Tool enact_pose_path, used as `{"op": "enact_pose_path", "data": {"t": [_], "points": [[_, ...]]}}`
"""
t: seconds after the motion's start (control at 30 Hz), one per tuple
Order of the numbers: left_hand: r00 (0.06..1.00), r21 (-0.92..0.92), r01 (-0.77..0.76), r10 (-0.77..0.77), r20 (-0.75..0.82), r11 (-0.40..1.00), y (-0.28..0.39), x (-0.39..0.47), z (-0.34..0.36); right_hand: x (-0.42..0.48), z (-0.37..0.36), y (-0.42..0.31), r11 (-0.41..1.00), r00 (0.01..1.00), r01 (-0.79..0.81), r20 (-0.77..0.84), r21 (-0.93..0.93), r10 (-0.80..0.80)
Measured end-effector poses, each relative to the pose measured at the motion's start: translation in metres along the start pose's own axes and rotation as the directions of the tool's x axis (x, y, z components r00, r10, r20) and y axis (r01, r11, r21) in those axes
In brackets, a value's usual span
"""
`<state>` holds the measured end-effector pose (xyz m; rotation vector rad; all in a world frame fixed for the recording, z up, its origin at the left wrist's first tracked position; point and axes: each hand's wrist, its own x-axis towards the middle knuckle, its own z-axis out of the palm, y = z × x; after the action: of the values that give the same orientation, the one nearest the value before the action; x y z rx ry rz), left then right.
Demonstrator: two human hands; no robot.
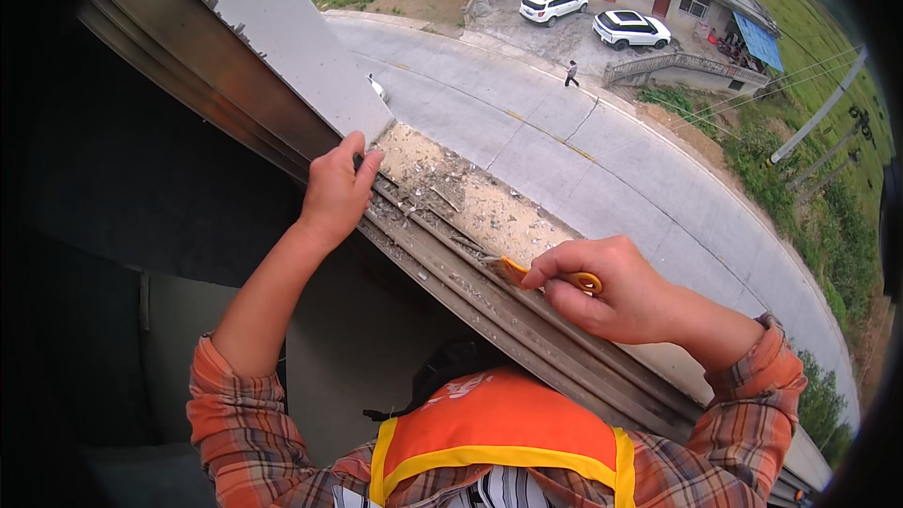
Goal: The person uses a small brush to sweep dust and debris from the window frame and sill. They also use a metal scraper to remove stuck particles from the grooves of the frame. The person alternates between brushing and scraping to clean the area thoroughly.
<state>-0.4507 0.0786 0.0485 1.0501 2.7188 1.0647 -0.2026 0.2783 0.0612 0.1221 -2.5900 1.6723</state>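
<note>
A window's metal sill track (pixel 487 300) runs diagonally before me, its grooves littered with grit and flakes. My right hand (pixel 610 289) grips a small orange-handled hand tool (pixel 513 270). The tool's working end sits at the outer groove, too small to tell its kind; a looped handle end (pixel 589 283) shows beside my thumb. Farther up the track, my left hand (pixel 337 187) is curled at the window frame. A dark object (pixel 358 161) shows between its thumb and forefinger, mostly hidden. Beyond the track lies a debris-strewn outer ledge (pixel 487 208).
A brown metal frame (pixel 233 70) and white wall (pixel 296 42) rise at upper left. Outside, far below, is a concrete road (pixel 480 99) with a walking person (pixel 571 73). Two white cars (pixel 631 29) stand near a house. My orange vest (pixel 494 423) is close to the sill.
</note>
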Motion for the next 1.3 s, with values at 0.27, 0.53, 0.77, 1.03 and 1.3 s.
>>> {"op": "enact_pose_path", "data": {"t": [0.27, 0.53, 0.77, 1.03, 1.3], "points": [[0.977, -0.159, 0.099, -0.066, 0.204, 0.982, 0.028, 0.005, -0.004, 0.000, 0.002, 0.000, 1.000, 1.000, -0.019, -0.018, 0.021, 0.020], [0.965, -0.420, 0.245, -0.177, 0.194, 0.874, 0.012, 0.001, -0.001, -0.002, 0.012, 0.008, 0.998, 0.995, 0.009, -0.102, 0.060, -0.003], [0.978, -0.350, 0.207, -0.181, 0.107, 0.914, 0.029, -0.010, 0.005, 0.046, 0.054, 0.040, 0.960, 0.947, 0.276, -0.153, -0.051, -0.281], [0.982, -0.379, 0.189, -0.164, 0.097, 0.906, 0.036, -0.003, 0.003, 0.093, 0.047, 0.031, 0.950, 0.908, 0.303, -0.281, -0.072, -0.311], [0.995, -0.168, 0.091, -0.082, 0.058, 0.982, 0.047, 0.012, -0.004, 0.062, 0.009, 0.007, 0.999, 0.965, 0.038, -0.259, -0.029, -0.044]]}}
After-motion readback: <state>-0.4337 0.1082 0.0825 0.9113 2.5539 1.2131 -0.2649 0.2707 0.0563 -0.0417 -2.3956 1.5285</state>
